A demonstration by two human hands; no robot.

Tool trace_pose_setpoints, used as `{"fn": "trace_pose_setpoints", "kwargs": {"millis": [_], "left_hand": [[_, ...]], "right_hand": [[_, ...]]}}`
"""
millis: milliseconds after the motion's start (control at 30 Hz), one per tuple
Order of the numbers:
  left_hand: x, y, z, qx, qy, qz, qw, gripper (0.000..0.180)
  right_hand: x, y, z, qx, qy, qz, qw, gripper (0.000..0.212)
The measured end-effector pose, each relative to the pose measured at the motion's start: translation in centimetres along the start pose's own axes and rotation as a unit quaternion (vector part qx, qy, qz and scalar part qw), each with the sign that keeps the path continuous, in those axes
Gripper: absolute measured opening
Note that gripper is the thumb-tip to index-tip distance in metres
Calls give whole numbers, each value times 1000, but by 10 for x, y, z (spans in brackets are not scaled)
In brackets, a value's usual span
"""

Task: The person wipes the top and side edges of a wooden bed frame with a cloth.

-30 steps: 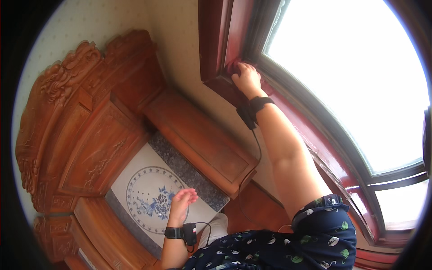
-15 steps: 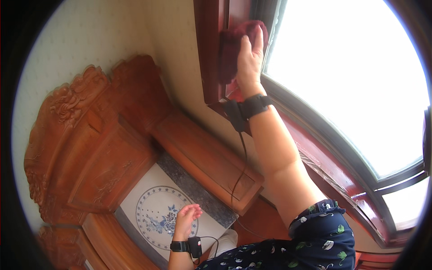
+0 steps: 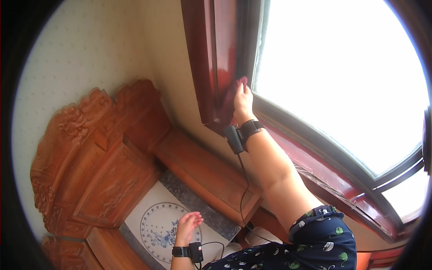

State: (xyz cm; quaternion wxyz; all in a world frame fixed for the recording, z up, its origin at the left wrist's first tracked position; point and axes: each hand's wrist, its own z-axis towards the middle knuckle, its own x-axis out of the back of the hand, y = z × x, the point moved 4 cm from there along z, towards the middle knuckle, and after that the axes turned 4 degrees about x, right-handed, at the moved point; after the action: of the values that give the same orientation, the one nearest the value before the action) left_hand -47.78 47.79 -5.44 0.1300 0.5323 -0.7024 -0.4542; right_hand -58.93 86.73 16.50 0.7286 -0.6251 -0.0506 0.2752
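My right hand is stretched up to the window and closed on a dark maroon cloth. The cloth lies against the lower part of the glossy red window frame, at the left of the bright pane. Part of it is hidden under my fingers and blurred. Low in the picture, my left hand hangs in the air with loosely curled fingers and nothing in it. Below that hand is a white seat panel with a blue flower print.
A carved wooden chair stands in the corner, its armrest running beside the wall below the window. The red sill slants down to the right. A black cable hangs from my right wrist strap.
My right hand has moved down along the window frame with the cloth. The chair and frame sit differently in the picture as the view shifts. My left hand stays much the same.
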Motion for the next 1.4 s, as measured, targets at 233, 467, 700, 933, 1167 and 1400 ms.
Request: {"fn": "trace_pose_setpoints", "kwargs": {"millis": [233, 467, 700, 933, 1167, 1400], "left_hand": [[-26, 14, -10, -41, 12, -16, 999, 20], [-7, -1, -35, -58, 101, -82, 990, 20], [-18, 9, -51, -44, 151, -74, 985, 20], [-28, 11, -39, -42, 122, -32, 991, 21], [-59, 49, -24, -96, 45, 39, 994, 20], [-61, 47, -13, -116, 17, 10, 993, 20]], "right_hand": [[-68, -226, 57, 508, 11, 27, 861, 55], [-107, -258, 54, 562, 126, -195, 794, 70], [-65, -80, 20, 450, 82, -239, 856, 81], [-18, 73, -22, 257, 1, -287, 923, 80], [-3, 40, -31, -75, -215, -64, 972, 60], [-53, -204, -9, 616, -26, -138, 775, 53]]}}
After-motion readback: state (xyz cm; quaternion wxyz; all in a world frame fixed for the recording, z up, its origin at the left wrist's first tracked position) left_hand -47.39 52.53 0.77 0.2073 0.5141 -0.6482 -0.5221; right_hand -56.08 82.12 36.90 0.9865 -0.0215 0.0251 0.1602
